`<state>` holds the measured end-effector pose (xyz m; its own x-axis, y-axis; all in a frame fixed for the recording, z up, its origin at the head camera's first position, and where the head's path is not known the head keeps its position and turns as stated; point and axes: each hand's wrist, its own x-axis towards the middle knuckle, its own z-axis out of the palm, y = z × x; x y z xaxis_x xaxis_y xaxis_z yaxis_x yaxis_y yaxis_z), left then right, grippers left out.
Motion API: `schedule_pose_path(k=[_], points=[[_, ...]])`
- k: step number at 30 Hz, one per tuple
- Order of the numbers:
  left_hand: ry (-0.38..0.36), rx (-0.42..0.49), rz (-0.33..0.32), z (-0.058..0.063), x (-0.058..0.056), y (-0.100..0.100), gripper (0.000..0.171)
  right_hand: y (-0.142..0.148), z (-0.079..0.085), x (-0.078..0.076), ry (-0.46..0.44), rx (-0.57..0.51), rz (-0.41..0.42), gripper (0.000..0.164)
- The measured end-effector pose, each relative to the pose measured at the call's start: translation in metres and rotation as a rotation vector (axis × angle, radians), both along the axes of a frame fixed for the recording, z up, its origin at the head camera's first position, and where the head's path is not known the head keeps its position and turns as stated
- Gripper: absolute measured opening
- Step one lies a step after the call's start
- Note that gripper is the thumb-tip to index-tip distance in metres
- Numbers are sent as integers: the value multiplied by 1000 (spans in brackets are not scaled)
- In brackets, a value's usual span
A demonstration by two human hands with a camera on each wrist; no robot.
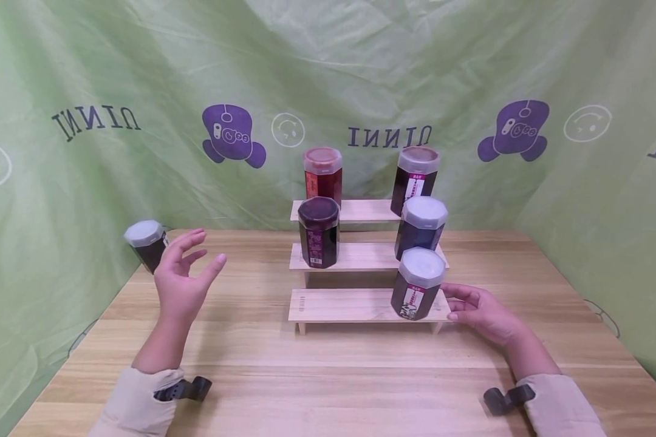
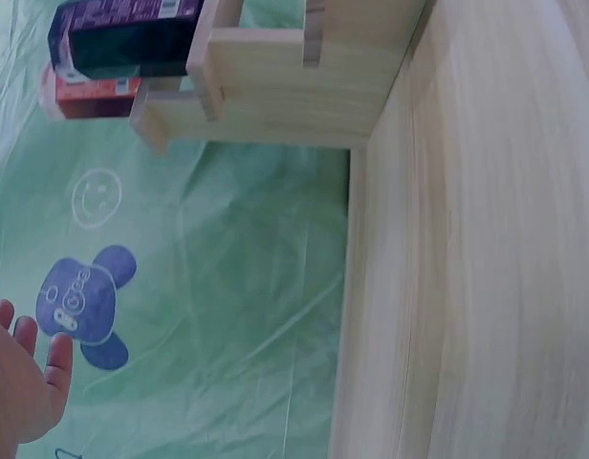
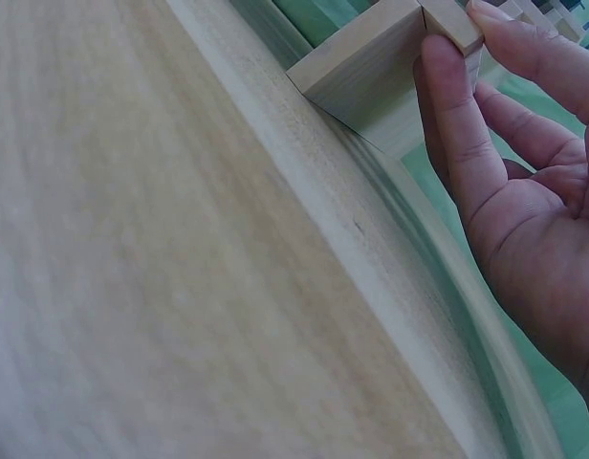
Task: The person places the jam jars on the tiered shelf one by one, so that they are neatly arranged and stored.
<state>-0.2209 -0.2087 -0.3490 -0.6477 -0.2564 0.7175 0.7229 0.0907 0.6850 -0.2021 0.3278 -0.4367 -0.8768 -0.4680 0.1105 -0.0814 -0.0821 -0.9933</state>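
My right hand pinches the right end of the lowest step of a wooden three-step display stand. Thumb and finger meet the board's edge in the right wrist view. My left hand is raised over the table's left side, holding nothing, fingers spread and slightly bent. Just behind it stands a dark jar with a whitish lid, partly hidden by the hand. On the stand's right side are a white-lidded jar on the bottom step, another white-lidded jar in the middle and a dark jar on top.
At the stand's left are a purple-black jar on the middle step and a red jar on top. A green printed curtain encloses the wooden table at the back and sides. A thin cable lies along the right edge.
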Motion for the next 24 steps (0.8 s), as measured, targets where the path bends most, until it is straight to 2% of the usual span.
schedule_pose_path(k=[8,17,24], points=[[-32,34,41,4,1,-15,45,0,-1,-1,-2,-10,9,53],[-132,56,147,5,0,-33,48,0,-2,-1,3,-20,23,54],[-198,43,256,0,-4,-50,50,1,-3,-1,6,-15,11,53]])
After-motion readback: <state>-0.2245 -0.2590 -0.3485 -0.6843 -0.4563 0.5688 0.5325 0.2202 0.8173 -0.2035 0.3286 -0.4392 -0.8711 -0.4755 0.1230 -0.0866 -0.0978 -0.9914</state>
